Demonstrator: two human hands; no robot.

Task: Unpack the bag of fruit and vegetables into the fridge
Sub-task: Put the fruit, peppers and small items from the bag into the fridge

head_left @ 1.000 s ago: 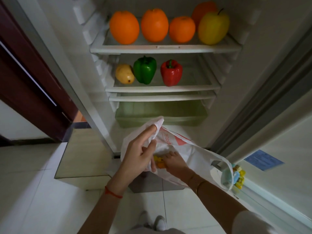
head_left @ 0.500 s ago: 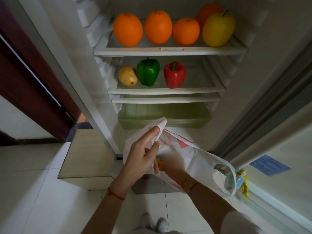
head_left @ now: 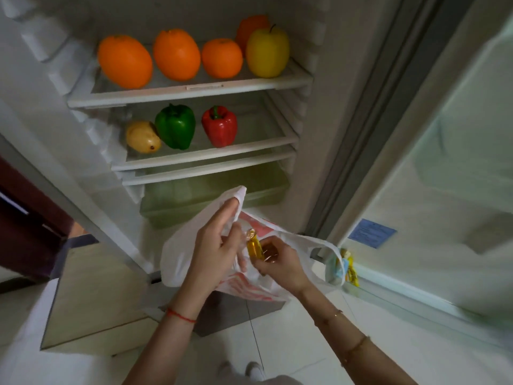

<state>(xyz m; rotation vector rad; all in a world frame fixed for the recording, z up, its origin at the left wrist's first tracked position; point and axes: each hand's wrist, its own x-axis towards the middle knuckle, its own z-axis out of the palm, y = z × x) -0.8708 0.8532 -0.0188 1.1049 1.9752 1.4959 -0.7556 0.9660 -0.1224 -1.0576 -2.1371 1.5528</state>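
The fingers (head_left: 265, 255) of the right hand (head_left: 280, 263) grip a small yellow item (head_left: 254, 247) at the mouth of the white plastic bag (head_left: 177, 254). The left hand (head_left: 215, 245) pinches the bag's rim, holding it open. Beyond, the open fridge (head_left: 327, 112) holds a mango (head_left: 142, 136), a green pepper (head_left: 175, 126) and a red pepper (head_left: 219, 125) on its middle shelf (head_left: 205, 157); oranges (head_left: 125, 61) and a yellow apple (head_left: 267, 52) sit above.

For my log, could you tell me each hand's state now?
Left hand: closed on the bag edge.
Right hand: closed on a yellow item.
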